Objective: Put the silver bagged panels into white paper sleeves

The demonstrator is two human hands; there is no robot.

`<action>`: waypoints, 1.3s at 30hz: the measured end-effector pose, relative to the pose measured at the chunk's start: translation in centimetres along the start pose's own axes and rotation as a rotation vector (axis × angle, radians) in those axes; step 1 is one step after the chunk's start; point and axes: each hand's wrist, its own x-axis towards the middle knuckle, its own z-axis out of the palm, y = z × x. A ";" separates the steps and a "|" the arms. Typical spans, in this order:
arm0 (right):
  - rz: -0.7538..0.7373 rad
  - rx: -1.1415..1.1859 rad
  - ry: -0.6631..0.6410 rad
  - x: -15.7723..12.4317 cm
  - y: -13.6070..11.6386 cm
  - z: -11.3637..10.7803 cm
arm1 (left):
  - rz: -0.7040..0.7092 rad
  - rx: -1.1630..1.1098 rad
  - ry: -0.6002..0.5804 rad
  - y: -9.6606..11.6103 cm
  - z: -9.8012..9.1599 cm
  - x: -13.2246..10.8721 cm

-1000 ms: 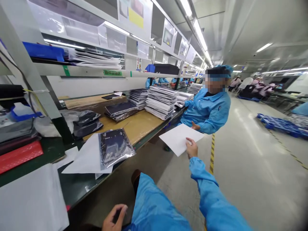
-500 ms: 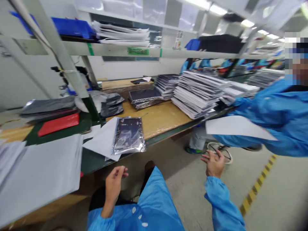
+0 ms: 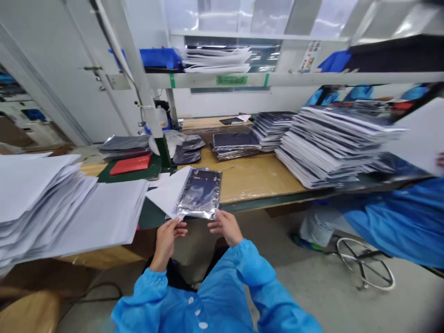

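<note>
Bench: long wooden workbench (image 3: 249,182), dark green front edge, runs across view.
Right: tall stack of white-sheeted flat packs (image 3: 329,148) on bench; co-worker's blue sleeve (image 3: 391,222) below it; white sheet (image 3: 419,134) at frame edge, in co-worker's fingers.
Left: blurred pile of white sheets (image 3: 45,199) overhanging bench front.
Back: bagged dark panels (image 3: 236,145), red pad (image 3: 130,164).
Item: foil bag (image 3: 199,193), dark panel inside, on white paper (image 3: 166,192) at bench front edge.
Hands: left hand (image 3: 166,243), right hand (image 3: 225,226) apart, both at bag's lower edge; clamped or not, can't tell.
</note>
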 end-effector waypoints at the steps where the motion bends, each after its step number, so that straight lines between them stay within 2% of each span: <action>1: 0.033 0.014 -0.029 0.6 -0.2 0.6 | 0.006 0.007 -0.006 0.1 0.0 0.0; 4: 0.097 0.018 -0.081 2.2 -0.8 1.6 | 0.032 0.047 -0.033 0.3 -0.2 0.2; 9: 0.083 0.019 -0.091 3.4 -1.3 2.4 | 0.063 0.120 -0.040 0.8 -0.6 0.5; 17: 0.012 0.067 -0.145 0.9 -1.1 0.8 | 0.201 0.349 -0.104 0.5 -1.1 0.7; 24: -0.164 0.218 -0.067 0.1 -1.6 -0.2 | 0.274 0.493 -0.068 0.1 -1.7 1.7; 25: -0.192 0.233 -0.047 -0.1 -1.6 -0.6 | 0.312 0.561 -0.031 0.4 -1.9 1.6; 27: -0.243 0.251 0.002 -0.8 -1.4 -1.6 | 0.452 0.715 0.149 1.2 -2.3 1.3; 29: -0.281 0.260 0.062 -1.8 -0.8 -2.8 | 0.680 0.806 0.364 2.0 -2.4 0.9; 30: -0.294 0.261 0.095 -2.3 -0.5 -3.4 | 0.816 0.829 0.420 2.3 -2.3 0.7; 31: -0.302 0.261 0.127 -2.9 -0.1 -4.0 | 0.952 0.852 0.425 2.5 -2.0 0.6; 34: -0.296 0.248 0.189 -4.4 0.8 -5.3 | 1.269 1.001 0.262 2.5 -1.1 1.0; 36: -0.275 0.231 0.215 -5.1 1.2 -5.8 | 1.343 1.089 0.199 2.3 -0.7 1.7; 39: -0.265 0.200 0.251 -5.8 1.5 -6.1 | 1.334 1.150 0.199 2.2 -0.9 2.9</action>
